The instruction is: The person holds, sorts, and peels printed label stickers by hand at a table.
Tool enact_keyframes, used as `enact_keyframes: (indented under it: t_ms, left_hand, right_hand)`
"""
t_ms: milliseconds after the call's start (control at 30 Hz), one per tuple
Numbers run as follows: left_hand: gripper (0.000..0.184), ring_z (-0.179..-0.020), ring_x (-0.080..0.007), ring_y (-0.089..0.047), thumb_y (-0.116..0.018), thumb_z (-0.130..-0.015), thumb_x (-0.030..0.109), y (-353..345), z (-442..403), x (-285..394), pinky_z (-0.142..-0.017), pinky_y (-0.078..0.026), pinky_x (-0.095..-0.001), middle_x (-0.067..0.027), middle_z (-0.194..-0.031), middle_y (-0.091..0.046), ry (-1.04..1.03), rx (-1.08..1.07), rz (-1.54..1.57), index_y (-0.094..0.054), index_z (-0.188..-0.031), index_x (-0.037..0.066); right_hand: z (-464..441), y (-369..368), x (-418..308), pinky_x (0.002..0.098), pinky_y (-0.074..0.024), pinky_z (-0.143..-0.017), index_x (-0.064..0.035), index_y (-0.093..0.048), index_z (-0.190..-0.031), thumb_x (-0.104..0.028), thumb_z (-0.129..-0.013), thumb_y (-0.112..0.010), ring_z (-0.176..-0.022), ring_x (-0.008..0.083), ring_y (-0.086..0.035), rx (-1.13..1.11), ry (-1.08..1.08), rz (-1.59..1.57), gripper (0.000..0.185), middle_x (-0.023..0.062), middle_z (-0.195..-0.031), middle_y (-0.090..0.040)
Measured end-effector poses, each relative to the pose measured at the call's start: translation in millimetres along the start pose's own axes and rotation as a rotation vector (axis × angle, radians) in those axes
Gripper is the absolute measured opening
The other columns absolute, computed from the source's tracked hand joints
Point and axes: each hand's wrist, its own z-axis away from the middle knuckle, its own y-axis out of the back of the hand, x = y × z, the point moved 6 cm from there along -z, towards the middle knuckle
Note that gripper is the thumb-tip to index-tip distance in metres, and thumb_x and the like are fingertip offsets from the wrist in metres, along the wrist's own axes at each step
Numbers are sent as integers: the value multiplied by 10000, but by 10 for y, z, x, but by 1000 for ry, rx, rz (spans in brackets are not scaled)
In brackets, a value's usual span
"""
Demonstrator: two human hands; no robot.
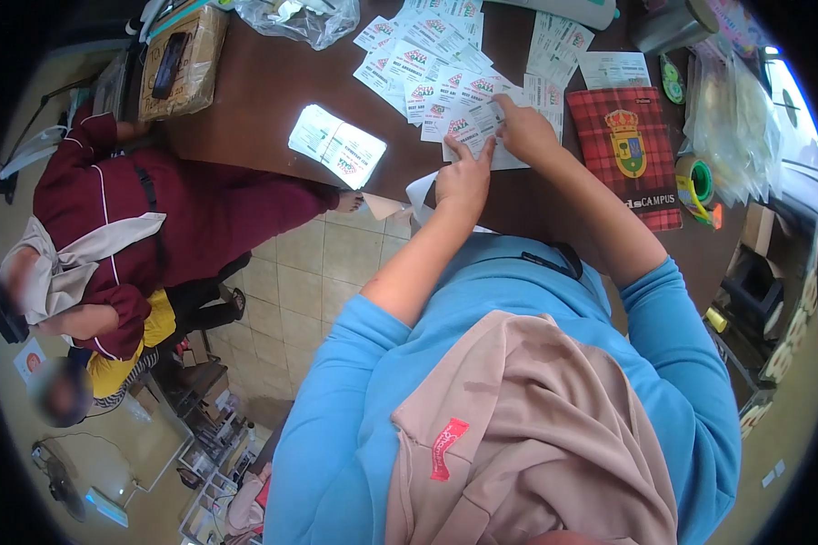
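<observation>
Printed paper labels (421, 56) with a red and green logo lie in an overlapping spread on the dark brown table (254, 86). At the near end of this spread, my left hand (463, 182) touches a label with its index finger, the thumb held apart. My right hand (527, 132) is just to the right, index finger stretched over the same group of labels and thumb close to the left thumb. Neither hand visibly lifts a label. A banded stack of similar labels (338, 145) sits left of my hands.
On the right are a red plaid notebook (629, 150), a green tape roll (700, 180), plastic bags (732, 123) and a metal can (673, 27). A wrapped brown package (186, 64) bears a phone (170, 65). A person in maroon (136, 200) is at the left.
</observation>
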Motion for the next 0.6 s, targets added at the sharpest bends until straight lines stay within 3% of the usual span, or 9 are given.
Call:
enact_keyframes:
  t_ms: [100, 200, 267, 300, 400, 467, 500, 533, 600]
  left_hand:
    - [614, -645, -315, -634, -450, -809, 115, -39, -25, -7, -572, -526, -345, -374, -1215, -328, 40, -17, 50, -234, -1350, 308]
    - [604, -643, -312, -635, -449, -807, 112, -15, -22, -42, -571, -525, -338, -380, -1197, -343, 17, 24, 26, -249, -1347, 293]
    - [592, -632, -308, -634, -470, -786, 97, 28, 25, -52, -558, -525, -343, -347, -1206, -365, 3, 72, 75, -299, -1325, 273]
    - [592, -632, -308, -634, -470, -786, 97, 31, 60, -74, -558, -525, -343, -347, -1206, -365, 2, 76, 71, -299, -1325, 273]
    - [544, -612, -307, -628, -475, -772, 64, 47, 207, -201, -542, -524, -356, -270, -1228, -396, -7, 133, 148, -371, -1280, 226]
    - [539, -532, -283, -613, -486, -743, 42, 213, 386, -350, -481, -510, -344, -222, -1212, -443, -4, 380, 253, -401, -1260, 170]
    - [490, -632, -310, -617, -521, -737, 33, 261, 476, -411, -546, -513, -362, -180, -1182, -472, 58, 394, 350, -444, -1210, 133]
    - [490, -632, -310, -617, -521, -737, 33, 278, 566, -436, -546, -513, -362, -180, -1182, -472, 51, 395, 349, -444, -1210, 133]
    - [475, -792, -331, -601, -598, -715, 81, 294, 715, -605, -673, -499, -379, -179, -1153, -489, 153, 453, 525, -475, -1172, 111]
  right_hand:
    - [-2, 26, -139, 435, -456, -674, -111, -456, -1143, -110, -675, -625, -752, 314, -597, -33, -26, 279, 498, 175, -822, -595]
    - [-113, 231, -103, 417, -435, -712, -119, -507, -1079, -115, -645, -660, -855, 263, -555, 176, 36, 532, 460, 122, -933, -543]
    - [-116, 338, -172, 378, -398, -766, -118, -544, -1009, -108, -600, -696, -940, 231, -481, 163, 363, 580, 437, 62, -991, -480]
    - [-144, 347, -136, 363, -377, -791, -116, -553, -967, -98, -552, -715, -975, 223, -447, 121, 395, 538, 446, 35, -1012, -473]
    - [-191, 402, -154, 371, -363, -798, -111, -554, -951, -93, -576, -694, -987, 224, -446, 35, 422, 501, 401, 31, -997, -504]
    - [-187, 348, -175, 369, -379, -761, -102, -565, -905, -87, -595, -680, -936, 226, -477, 75, 460, 459, 331, 37, -919, -535]
    - [-201, 355, -180, 368, -394, -724, -94, -575, -859, -82, -614, -665, -885, 227, -508, 105, 503, 420, 261, 43, -841, -566]
    - [-186, 370, -187, 368, -394, -724, -94, -575, -859, -82, -614, -665, -885, 227, -508, 110, 497, 421, 261, 43, -841, -566]
    - [-211, 412, -119, 357, -423, -636, -63, -578, -748, -70, -652, -635, -728, 243, -562, 52, 296, -2, 112, 66, -679, -585]
